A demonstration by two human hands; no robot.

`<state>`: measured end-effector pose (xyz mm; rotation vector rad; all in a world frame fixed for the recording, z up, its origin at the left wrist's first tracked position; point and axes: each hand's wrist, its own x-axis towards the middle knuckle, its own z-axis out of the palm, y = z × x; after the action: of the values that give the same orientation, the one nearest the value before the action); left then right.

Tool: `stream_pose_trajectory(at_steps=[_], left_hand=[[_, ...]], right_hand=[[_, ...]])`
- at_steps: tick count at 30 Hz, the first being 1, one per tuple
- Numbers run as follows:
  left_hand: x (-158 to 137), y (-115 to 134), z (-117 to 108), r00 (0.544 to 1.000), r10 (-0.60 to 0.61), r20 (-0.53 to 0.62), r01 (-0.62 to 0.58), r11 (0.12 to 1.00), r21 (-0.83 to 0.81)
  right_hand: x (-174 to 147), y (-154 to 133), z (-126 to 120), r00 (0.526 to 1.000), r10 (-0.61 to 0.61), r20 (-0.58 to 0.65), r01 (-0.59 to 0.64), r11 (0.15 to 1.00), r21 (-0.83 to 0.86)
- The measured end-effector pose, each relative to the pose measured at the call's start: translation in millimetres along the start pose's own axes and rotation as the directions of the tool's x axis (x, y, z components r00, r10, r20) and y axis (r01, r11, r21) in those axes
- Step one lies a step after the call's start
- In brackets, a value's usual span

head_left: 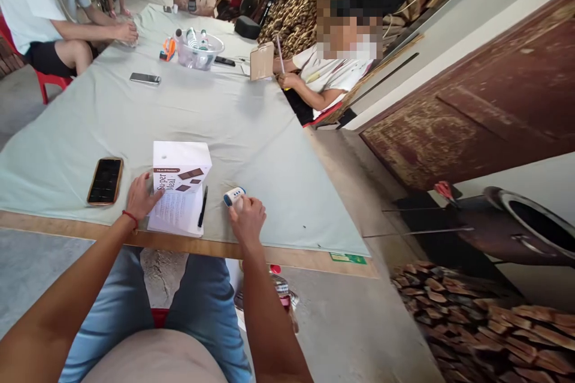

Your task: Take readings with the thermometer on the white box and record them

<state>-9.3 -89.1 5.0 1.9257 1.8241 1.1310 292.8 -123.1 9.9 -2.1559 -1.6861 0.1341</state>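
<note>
A white box (182,158) printed "Super Meal", with pictures of brown bars, stands on the cloth-covered table. At its lower left corner rests my left hand (142,196), fingers apart and stretched out, the thumb touching the box's edge. Sheets of printed paper (177,215) lie in front of the box, with a black pen (203,206) along their right side. To the right, my right hand (248,215) is closed on a small white-and-blue device (234,195) with dark dots on its face. The hand covers the device's near end.
A phone (105,181) lies left of my left hand. Farther off are another phone (145,78), a clear basin (197,57) of bottles and an orange tape dispenser (168,49). Several people sit around the table; one at the right holds a board (262,61). Firewood (485,323) lies at lower right.
</note>
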Motion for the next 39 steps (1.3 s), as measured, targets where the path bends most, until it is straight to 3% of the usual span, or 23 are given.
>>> stream_pose_trajectory(at_steps=[2,4,6,8,11,13,15,18,23,25,28,32,39], left_hand=[[-18.1,7.0,-2.5,0.997,-0.011,-0.081,0.013,0.999,0.029],[-36.2,18.2,-4.5,0.993,0.106,-0.056,-0.103,0.994,0.044],[-52.5,30.2,-5.8,0.959,0.279,0.042,-0.282,0.956,0.083],[-66.3,38.4,-5.6,0.898,0.405,0.172,-0.427,0.897,0.116],[-82.6,39.7,-2.5,0.82,0.483,0.308,-0.54,0.831,0.132],[-90.4,36.2,0.5,0.812,0.495,0.309,-0.556,0.818,0.149],[-95.3,33.3,2.9,0.822,0.498,0.276,-0.553,0.814,0.177],[-97.8,33.8,3.9,0.812,0.513,0.278,-0.573,0.79,0.216],[-97.2,39.1,2.5,0.79,0.495,0.361,-0.59,0.773,0.233],[-97.4,39.6,2.9,0.799,0.486,0.354,-0.58,0.779,0.24],[-98.5,38.8,3.7,0.806,0.49,0.333,-0.576,0.779,0.247],[-99.8,37.5,3.9,0.8,0.486,0.352,-0.579,0.779,0.24],[-100.5,35.9,6.5,0.81,0.461,0.363,-0.555,0.802,0.22]], right_hand=[[-3.3,-13.7,6.9,0.997,-0.077,0.011,0.075,0.987,0.145],[-6.1,-30.8,14.8,0.989,-0.103,0.102,0.075,0.967,0.244],[-7.7,-46.9,21.8,0.98,-0.082,0.183,0.037,0.971,0.235],[-8.0,-57.5,26.5,0.974,-0.076,0.212,0.036,0.982,0.186],[-7.8,-57.9,29.8,0.972,-0.12,0.201,0.088,0.983,0.163],[-9.4,-48.9,31.0,0.974,-0.157,0.162,0.115,0.963,0.244],[-14.3,-36.7,31.9,0.979,-0.184,0.089,0.132,0.901,0.413],[-28.3,-23.0,32.0,0.988,-0.149,-0.038,0.136,0.732,0.667],[-56.0,-33.7,22.7,0.989,0.009,-0.145,0.119,0.525,0.843],[-63.1,-46.3,17.8,0.989,0.014,-0.149,0.126,0.46,0.879],[-67.5,-62.6,15.7,0.992,-0.108,-0.063,0.1,0.379,0.92],[-67.3,-67.9,27.1,0.987,-0.148,0.068,0.005,0.443,0.896],[-71.3,-58.4,49.7,0.988,-0.148,0.035,0.056,0.57,0.82]])
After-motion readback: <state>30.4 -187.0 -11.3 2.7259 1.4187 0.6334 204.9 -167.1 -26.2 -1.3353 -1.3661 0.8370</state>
